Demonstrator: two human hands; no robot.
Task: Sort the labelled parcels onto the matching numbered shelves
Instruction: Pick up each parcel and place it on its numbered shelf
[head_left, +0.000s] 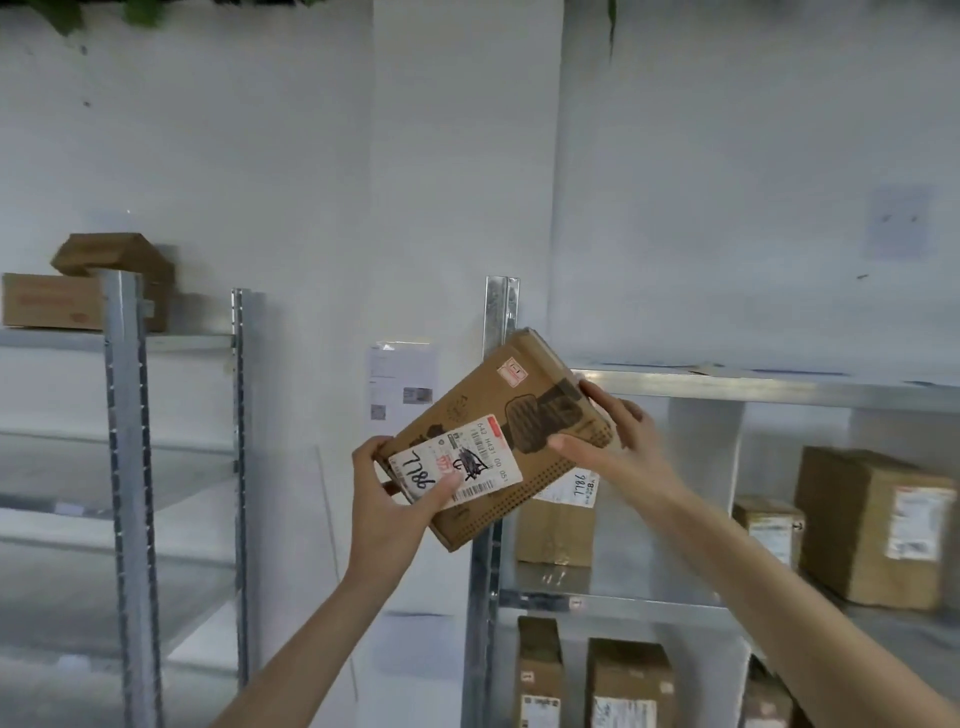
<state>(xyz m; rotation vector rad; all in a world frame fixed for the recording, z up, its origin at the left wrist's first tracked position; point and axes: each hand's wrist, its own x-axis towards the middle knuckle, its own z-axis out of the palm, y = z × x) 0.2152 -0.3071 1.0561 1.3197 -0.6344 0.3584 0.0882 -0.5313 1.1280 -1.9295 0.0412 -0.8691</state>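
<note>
Held flat parcel (498, 441) tilted, in air just before right rack (727, 387). Left hand (400, 483) pinched label corner, thumb on label (454, 462) marked 7786. Right hand (608, 441) gripped far edge, fingers curled round. Step judged: reading label. Next likely: shelving beside box (556, 514), similarly marked, behind parcel.

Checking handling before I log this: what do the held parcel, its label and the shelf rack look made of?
Parcel: brown corrugated cardboard by the look, matte, with dark printing. Label: white paper sticker, faintly glossy, with a barcode and handwritten digits. Shelf rack: apparently galvanised steel, dull silver, with perforated uprights.
</note>
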